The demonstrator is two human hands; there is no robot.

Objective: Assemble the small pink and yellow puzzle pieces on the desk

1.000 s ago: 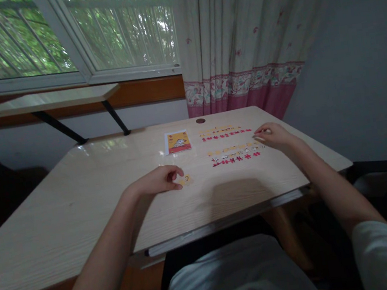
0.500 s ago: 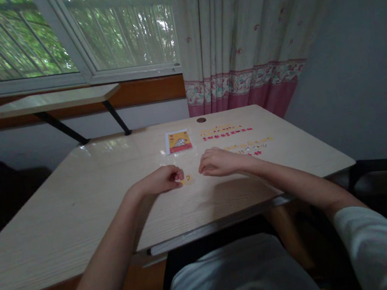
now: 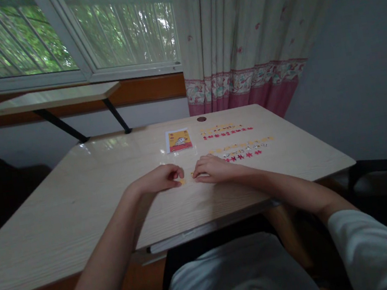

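Note:
My left hand [image 3: 164, 178] rests low over the desk, thumb and forefinger curled together at a small yellow jigsaw piece [image 3: 182, 181]. Just across a narrow gap, my right hand [image 3: 213, 169] has its fingertips pinched on another small yellow bit with a dark mark [image 3: 192, 174], which looks like a jigsaw piece. The fingers partly cover both. Beyond my right hand, loose jigsaw pieces lie in rows, with red ones [image 3: 249, 154] nearest and yellow ones [image 3: 240, 146] behind. Farther back is another red row [image 3: 228, 133].
A picture card [image 3: 180, 140] with a white animal on yellow and red lies behind my hands on the pale desk [image 3: 110, 172]. A raised shelf [image 3: 48, 99] on black legs stands at the back left. A curtain [image 3: 235, 37] hangs behind the desk.
My right hand has moved left and slightly down, closing on the marked yellow piece by my left fingertips. More of the red row shows now. My left hand has hardly moved.

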